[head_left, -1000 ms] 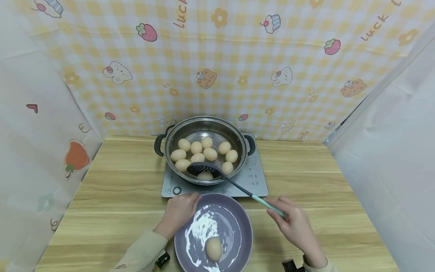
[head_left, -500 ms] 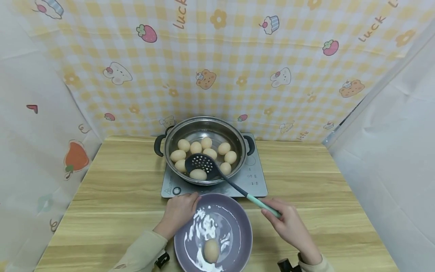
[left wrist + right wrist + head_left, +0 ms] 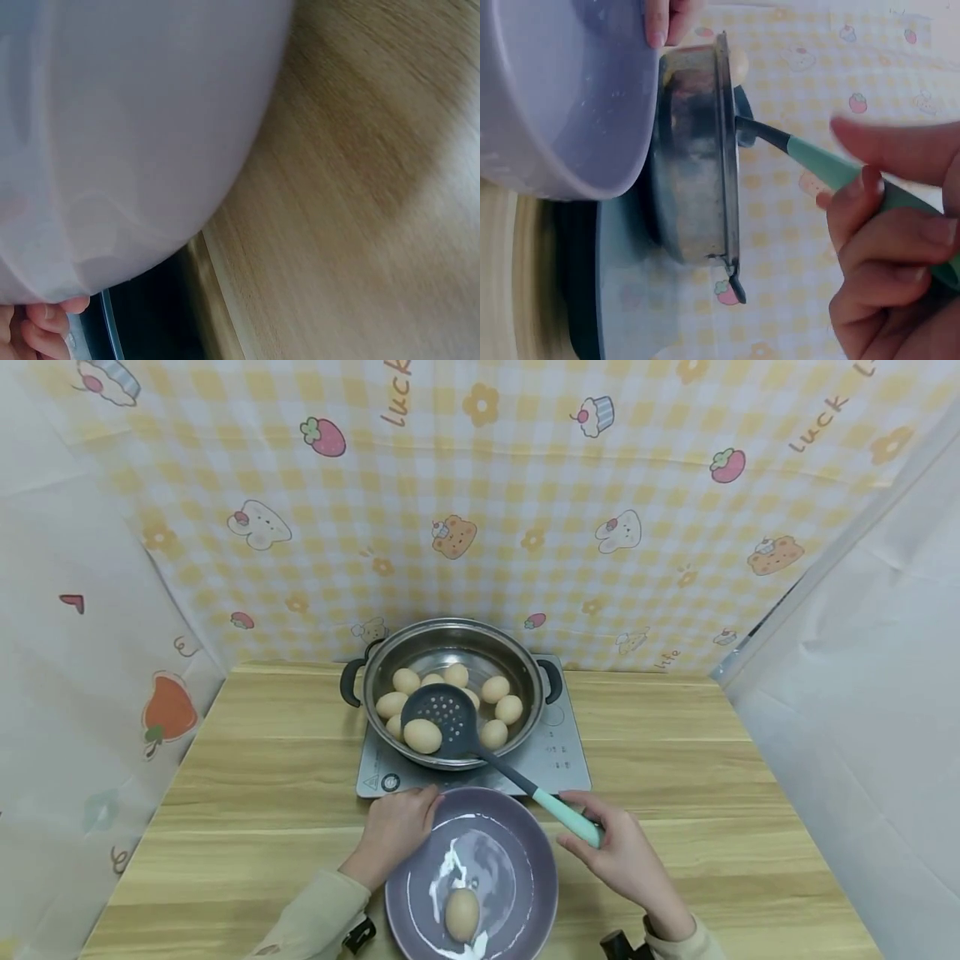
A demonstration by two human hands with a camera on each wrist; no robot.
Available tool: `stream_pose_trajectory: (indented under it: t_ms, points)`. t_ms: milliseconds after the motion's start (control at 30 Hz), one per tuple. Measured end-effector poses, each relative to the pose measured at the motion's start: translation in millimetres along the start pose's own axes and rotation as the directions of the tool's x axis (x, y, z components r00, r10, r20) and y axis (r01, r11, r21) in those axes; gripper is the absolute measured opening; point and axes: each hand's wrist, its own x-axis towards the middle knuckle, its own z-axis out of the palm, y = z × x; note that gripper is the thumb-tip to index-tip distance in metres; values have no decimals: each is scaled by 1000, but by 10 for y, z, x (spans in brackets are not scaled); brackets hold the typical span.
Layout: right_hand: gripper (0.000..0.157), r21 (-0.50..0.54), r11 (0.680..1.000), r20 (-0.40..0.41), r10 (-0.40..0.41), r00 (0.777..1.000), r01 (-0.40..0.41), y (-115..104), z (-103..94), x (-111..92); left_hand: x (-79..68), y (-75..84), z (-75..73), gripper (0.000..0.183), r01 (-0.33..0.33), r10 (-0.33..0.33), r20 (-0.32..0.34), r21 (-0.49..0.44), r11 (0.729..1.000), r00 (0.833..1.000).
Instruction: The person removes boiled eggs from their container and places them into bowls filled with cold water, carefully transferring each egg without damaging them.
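Observation:
My right hand [image 3: 622, 860] grips the mint-green handle of a dark perforated skimmer [image 3: 450, 714], fingers curled round it in the right wrist view. One egg [image 3: 422, 737] lies in the skimmer's head, over the near left part of a steel pot [image 3: 480, 625]. Several more eggs [image 3: 495, 689] sit in the pot, some hidden behind the skimmer. With thumb over the rim, my left hand [image 3: 400, 827] holds a purple bowl [image 3: 546, 877] at its far left edge; fingertips show against its outside in the left wrist view. A single egg [image 3: 462, 915] lies inside the bowl.
The pot stands on a grey induction cooktop [image 3: 570, 760], its black side handles [image 3: 351, 682] sticking out left and right. Beneath is a wood-grain table [image 3: 720, 793]. A yellow checked cloth [image 3: 480, 485] hangs behind, with white sheets [image 3: 885, 693] at both sides.
The skimmer has risen with an egg now in its head, and its head tilts into view. My right hand has moved slightly left. My left hand stays on the bowl.

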Motion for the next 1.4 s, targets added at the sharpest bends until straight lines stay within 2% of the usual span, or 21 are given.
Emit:
stream_pose_trajectory:
  t_ms: [133,233,367,567,833,1067,1133,1200,1267,1333,1400]
  points:
    - [28,87,995,49,40,998,-44,-5,2,17,-9,-2,5,23,-1,1,-11,-4,1000,1000]
    - [27,164,985,91,40,995,-54,21,0,20,-7,-2,7,24,-5,5,-20,-7,1000,1000]
    - [25,200,979,84,13,996,-30,46,-25,14,-4,-5,5,25,-2,2,-24,-7,1000,1000]
    - [25,189,982,39,-8,999,0,69,-152,-36,-3,-4,6,25,8,-8,-11,-4,1000,1000]
    - [24,164,986,-1,-33,999,32,211,-453,-204,1,-14,24,24,8,-8,-10,-3,1000,1000]
    - [28,165,984,51,55,997,-62,377,-754,-471,-5,-26,51,24,10,-11,-14,-13,1000,1000]
    - [29,143,987,60,59,996,-67,434,-822,-548,-3,-29,56,24,13,-13,-12,-15,1000,1000]
    - [30,121,992,72,27,997,-35,486,-878,-611,1,-31,57,24,17,-17,-8,-16,1000,1000]
    - [33,99,994,80,-46,996,38,536,-922,-662,5,-36,58,24,14,-14,-3,-10,1000,1000]
    - [37,110,988,103,-117,988,106,577,-955,-707,9,-42,60,24,12,-12,3,-10,1000,1000]
    - [41,146,979,151,-161,975,139,602,-984,-740,8,-46,65,23,8,-8,3,-12,1000,1000]
